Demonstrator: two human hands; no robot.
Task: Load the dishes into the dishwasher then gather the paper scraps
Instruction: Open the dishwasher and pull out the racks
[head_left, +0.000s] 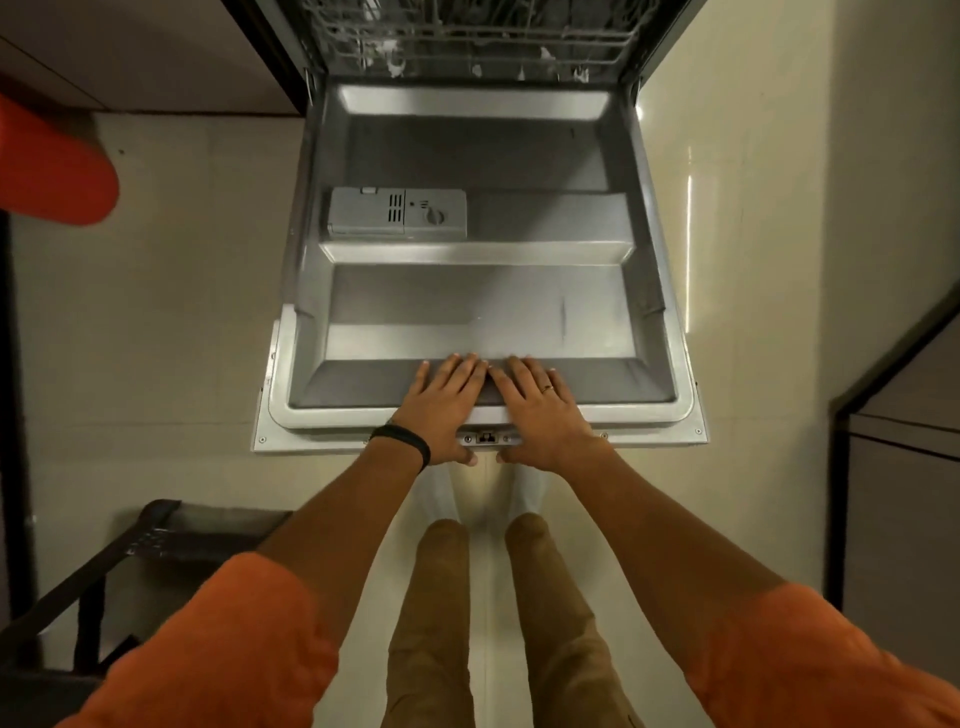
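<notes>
The dishwasher door (478, 306) lies folded down flat in front of me, its steel inner face up. A grey detergent dispenser (397, 213) sits on its left half. The lower wire rack (467, 36) shows at the top, inside the machine; I cannot tell what it holds. My left hand (441, 405) and my right hand (540, 408) lie side by side on the door's near edge. Their fingers are straight on the inner face and the thumbs hook under the front lip. No dishes or paper scraps are in view.
Cream floor tiles (156, 322) lie on both sides of the door. A dark low stand (130, 561) is at the lower left, a cabinet corner (893, 467) at the right. An orange rounded thing (52, 166) juts in at the far left. My legs stand below the door edge.
</notes>
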